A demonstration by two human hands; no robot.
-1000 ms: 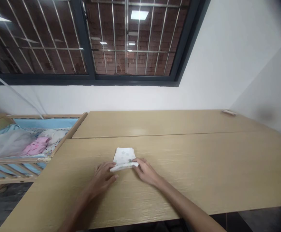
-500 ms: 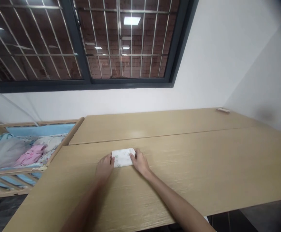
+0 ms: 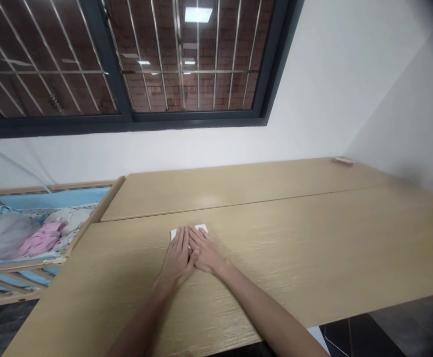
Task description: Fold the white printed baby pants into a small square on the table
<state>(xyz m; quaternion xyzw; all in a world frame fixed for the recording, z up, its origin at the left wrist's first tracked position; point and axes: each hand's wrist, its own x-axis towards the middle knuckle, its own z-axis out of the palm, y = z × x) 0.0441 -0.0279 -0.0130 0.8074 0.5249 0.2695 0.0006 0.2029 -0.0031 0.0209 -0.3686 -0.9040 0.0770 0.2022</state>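
A small white folded cloth with a faint print lies on the wooden tabletop. Most of it is hidden under my hands; only its far corners show. My left hand rests flat on its left part, fingers stretched forward. Over the right part lies my right hand, also flat and angled to the left. The two hands touch at the fingers and thumbs.
A wooden crib with blue lining stands at the left, holding pink cloth and white bedding. A small flat object lies at the far right corner. Behind the table are a white wall and a barred window.
Both hands have let go of the cloth's side edges and moved inward onto its top, now pressed flat together. The view has shifted slightly.
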